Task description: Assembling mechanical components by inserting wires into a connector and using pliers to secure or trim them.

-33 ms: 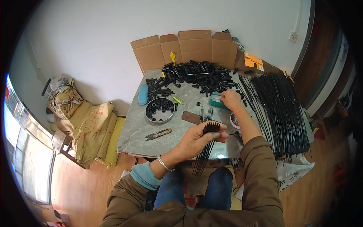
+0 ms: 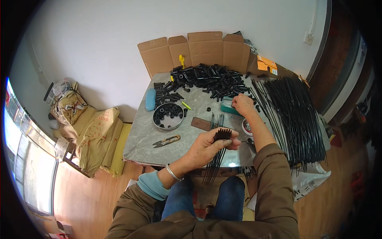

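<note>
You're gripping a bundle of black rods [image 2: 218, 153] in your left hand [image 2: 209, 146], fingers clamped around it; your right hand [image 2: 242, 104] is pinching into the teal box [image 2: 227, 106] farther back.

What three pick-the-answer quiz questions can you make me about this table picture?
1. Where is the round tin?
A. On the table, left of the left hand
B. On the floor
C. Inside the cardboard box

2. What colour is the case next to the tin?
A. Red
B. Blue
C. White

3. What is the left hand doing?
A. Lying flat and empty
B. Holding scissors
C. Holding a bundle of black rods

Answers: 1 A, the tin sits on the grey table, left of that hand. 2 B, the long case is light blue. 3 C, its grip is closed around the rods, whose ends hang below the table edge.
</note>
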The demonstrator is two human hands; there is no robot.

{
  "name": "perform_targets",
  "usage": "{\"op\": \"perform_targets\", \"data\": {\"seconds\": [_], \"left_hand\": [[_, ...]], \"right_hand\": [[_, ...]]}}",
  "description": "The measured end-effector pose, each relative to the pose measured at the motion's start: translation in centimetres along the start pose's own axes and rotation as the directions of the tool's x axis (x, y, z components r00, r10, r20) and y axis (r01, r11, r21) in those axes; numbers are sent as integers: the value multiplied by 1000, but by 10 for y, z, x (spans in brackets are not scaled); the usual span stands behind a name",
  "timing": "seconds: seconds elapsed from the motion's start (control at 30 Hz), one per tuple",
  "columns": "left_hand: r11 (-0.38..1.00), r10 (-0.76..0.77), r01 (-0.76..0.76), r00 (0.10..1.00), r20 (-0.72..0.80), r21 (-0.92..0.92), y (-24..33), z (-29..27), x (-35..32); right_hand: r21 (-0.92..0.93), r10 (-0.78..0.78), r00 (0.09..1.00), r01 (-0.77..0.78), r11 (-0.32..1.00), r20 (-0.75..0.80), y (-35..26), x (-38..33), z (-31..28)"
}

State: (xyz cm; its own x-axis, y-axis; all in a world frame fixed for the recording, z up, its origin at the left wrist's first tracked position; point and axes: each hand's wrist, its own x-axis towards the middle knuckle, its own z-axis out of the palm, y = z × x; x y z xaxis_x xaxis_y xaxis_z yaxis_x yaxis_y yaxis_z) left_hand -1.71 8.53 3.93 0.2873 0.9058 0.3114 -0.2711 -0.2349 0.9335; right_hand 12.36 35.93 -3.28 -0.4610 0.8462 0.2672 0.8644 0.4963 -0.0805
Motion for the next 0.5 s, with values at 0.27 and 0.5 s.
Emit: {"op": "perform_targets", "data": {"seconds": [0.27, 0.5], "left_hand": [[1000, -18, 17, 999, -31, -22, -1, 0, 1], [1000, 2, -3, 999, -50, -23, -5, 2, 0]], "right_hand": [[28, 4, 988, 0, 1000, -155, -1, 3, 3], [275, 81, 873, 62, 960, -481, -7, -27, -57]]}}
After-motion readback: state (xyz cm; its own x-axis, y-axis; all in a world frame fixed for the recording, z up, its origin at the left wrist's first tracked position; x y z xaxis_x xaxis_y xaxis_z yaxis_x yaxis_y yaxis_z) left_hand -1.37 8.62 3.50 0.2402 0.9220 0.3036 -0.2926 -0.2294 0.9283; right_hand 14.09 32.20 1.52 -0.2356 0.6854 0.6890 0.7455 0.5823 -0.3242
